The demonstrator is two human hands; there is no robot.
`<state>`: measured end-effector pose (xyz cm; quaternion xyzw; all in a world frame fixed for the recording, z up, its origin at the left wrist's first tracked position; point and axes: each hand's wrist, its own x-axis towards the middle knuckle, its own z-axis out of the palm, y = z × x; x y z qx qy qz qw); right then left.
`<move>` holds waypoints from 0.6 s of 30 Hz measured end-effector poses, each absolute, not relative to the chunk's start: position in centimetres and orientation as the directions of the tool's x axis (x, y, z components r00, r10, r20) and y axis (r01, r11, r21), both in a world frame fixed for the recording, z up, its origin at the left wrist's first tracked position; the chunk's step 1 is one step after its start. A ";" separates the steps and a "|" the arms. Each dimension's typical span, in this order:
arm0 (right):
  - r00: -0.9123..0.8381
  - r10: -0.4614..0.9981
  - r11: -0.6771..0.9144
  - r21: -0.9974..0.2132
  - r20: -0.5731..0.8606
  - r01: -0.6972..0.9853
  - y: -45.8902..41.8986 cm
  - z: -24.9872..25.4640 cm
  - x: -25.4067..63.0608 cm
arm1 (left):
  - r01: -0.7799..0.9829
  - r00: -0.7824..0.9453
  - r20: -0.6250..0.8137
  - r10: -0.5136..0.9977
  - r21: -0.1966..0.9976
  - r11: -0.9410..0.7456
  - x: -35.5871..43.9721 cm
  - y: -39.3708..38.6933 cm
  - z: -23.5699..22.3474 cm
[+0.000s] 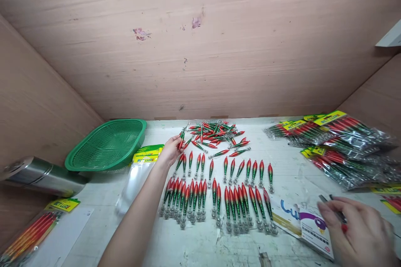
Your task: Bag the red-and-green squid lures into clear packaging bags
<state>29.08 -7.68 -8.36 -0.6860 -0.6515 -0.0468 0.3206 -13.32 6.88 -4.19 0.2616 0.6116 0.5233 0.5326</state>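
Observation:
My left hand (171,150) reaches far across the white table and is closed on a red-and-green squid lure (181,138) at the left edge of a loose pile of lures (216,133). In front of that pile lie two neat rows of the same lures, a far row (225,169) and a near row (219,204). My right hand (360,229) hovers at the near right, fingers curled round a thin dark tool (335,210) above a printed card (310,225).
A green mesh basket (108,146) stands at the far left beside a steel cylinder (40,175). Empty clear bags with yellow headers (138,175) lie near it. Filled lure packs (338,146) are heaped at the right, another pack (31,229) at the near left. Wooden walls (200,41) enclose the table.

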 end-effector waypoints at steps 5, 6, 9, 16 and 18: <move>0.109 0.878 0.162 -0.503 0.466 0.849 -7.0 -5.5 23.3 | -0.418 -0.173 -0.340 0.924 0.875 0.244 -12.4 5.8 -2.2; 0.106 0.895 0.172 -0.554 0.434 0.815 -6.8 -5.1 22.5 | -0.449 -0.128 -0.322 0.938 0.862 0.235 -11.8 5.2 -1.6; 0.028 0.949 0.220 -0.723 0.314 0.655 -6.2 -3.6 19.9 | -0.513 0.029 -0.282 0.959 0.819 0.257 -9.2 2.3 0.0; -0.094 0.993 0.066 -0.997 0.070 -0.045 -5.8 -1.2 13.1 | -0.516 0.123 -0.185 0.975 0.827 0.222 -2.0 -5.2 -0.2; -0.079 0.997 -0.015 -0.978 0.002 -0.206 -6.1 -1.6 12.1 | -0.487 0.076 -0.197 0.977 0.848 0.209 -1.0 -6.3 -0.5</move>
